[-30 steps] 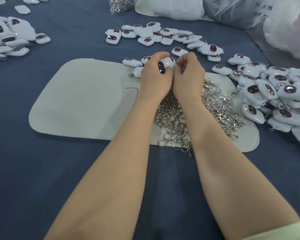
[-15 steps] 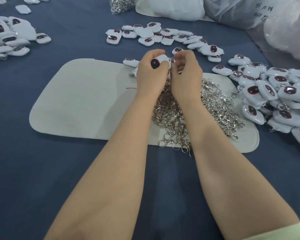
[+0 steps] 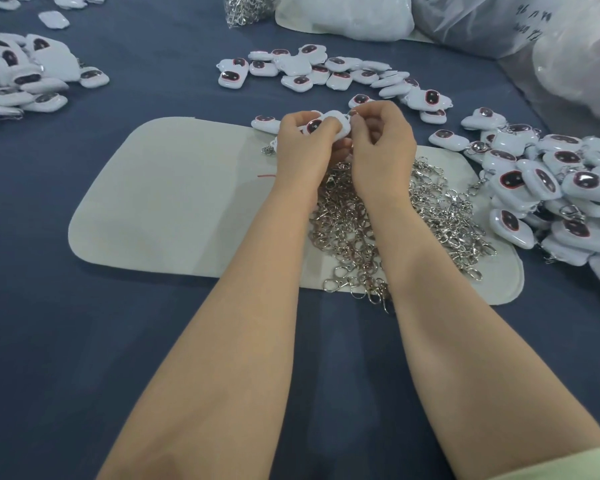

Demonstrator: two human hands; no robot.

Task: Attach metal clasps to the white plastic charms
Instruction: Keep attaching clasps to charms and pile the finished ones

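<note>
white plastic sits between our hands. our left hand is curled round one charm, its dark, red-rimmed oval turned toward us, held just above the far edge of the pad. our right hand meets it from the right with fingers bent, thumb and forefinger pinching a clasp at the charm's upper right corner. only a glint of metal shows there, so we cannot tell whether it is hooked in. the two hands touch at the fingertips.

under our wrists the clasp pile covers the right half of the pale pad, with a few pieces spilling over its near edge onto the blue table. a thin red thread lies on the pad just left of our left wrist.

to the right, touching the pad's edge, the right heap of charms is stacked thick, and several there show metal clasps. beyond our hands the far row of charms curves across the table, and the left heap lies well apart at the left edge. at the far side stand pale plastic bags, with a clear bag of clasps beside them. a pale green sleeve shows at our right elbow.
</note>
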